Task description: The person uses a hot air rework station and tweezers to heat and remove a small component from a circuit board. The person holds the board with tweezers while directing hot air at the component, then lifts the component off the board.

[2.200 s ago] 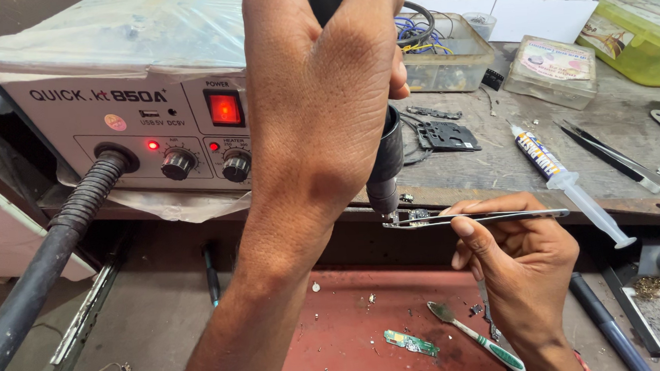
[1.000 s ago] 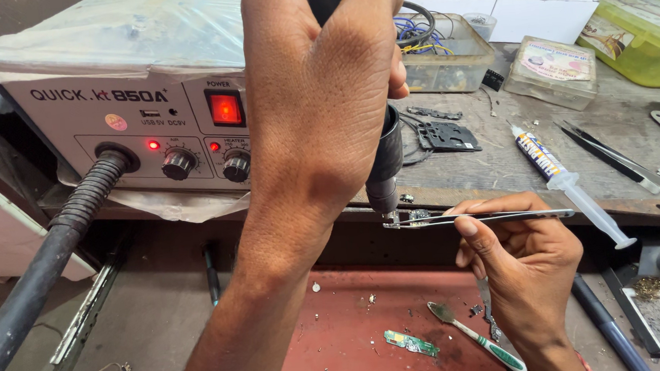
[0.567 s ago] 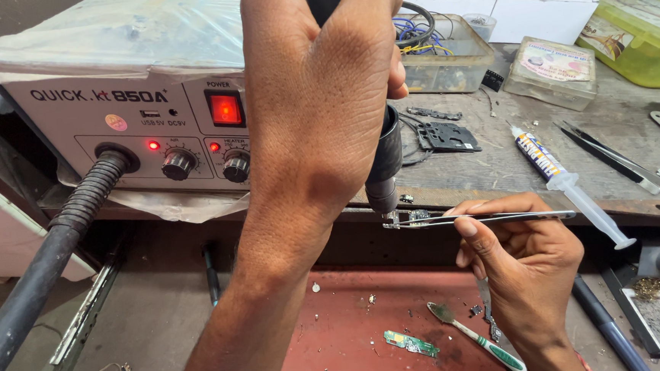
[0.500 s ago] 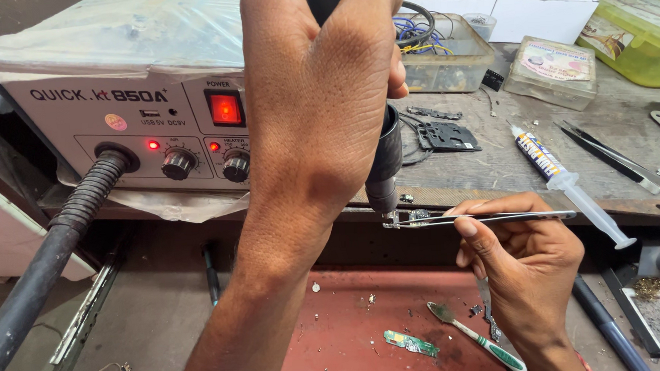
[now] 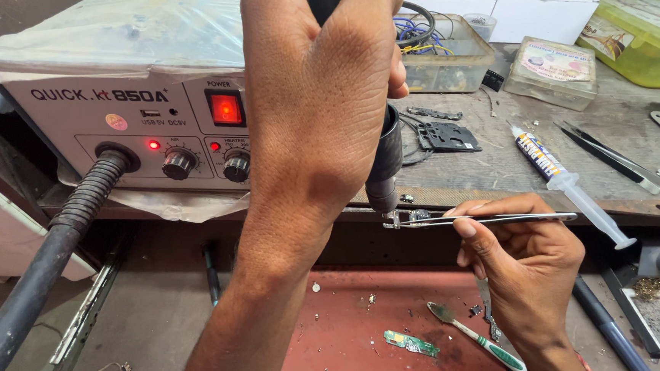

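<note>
My left hand (image 5: 318,110) is raised in the middle of the view, gripping a black hot-air gun (image 5: 384,163) with its nozzle pointing down. Just under the nozzle a small metal electronic part (image 5: 402,218) is pinched in the tips of thin metal tweezers (image 5: 492,218). My right hand (image 5: 530,269) holds those tweezers level, at the front edge of the workbench. A thick black ribbed hose (image 5: 59,248) runs from the grey hot-air station (image 5: 143,120), whose red power switch is lit.
A syringe of paste (image 5: 566,182), spare tweezers (image 5: 611,159) and small black parts (image 5: 449,136) lie on the bench. Clear boxes (image 5: 445,68) and a green tub (image 5: 645,36) stand behind. Below, a red mat (image 5: 354,337) carries a toothbrush (image 5: 477,337) and a green circuit scrap (image 5: 410,343).
</note>
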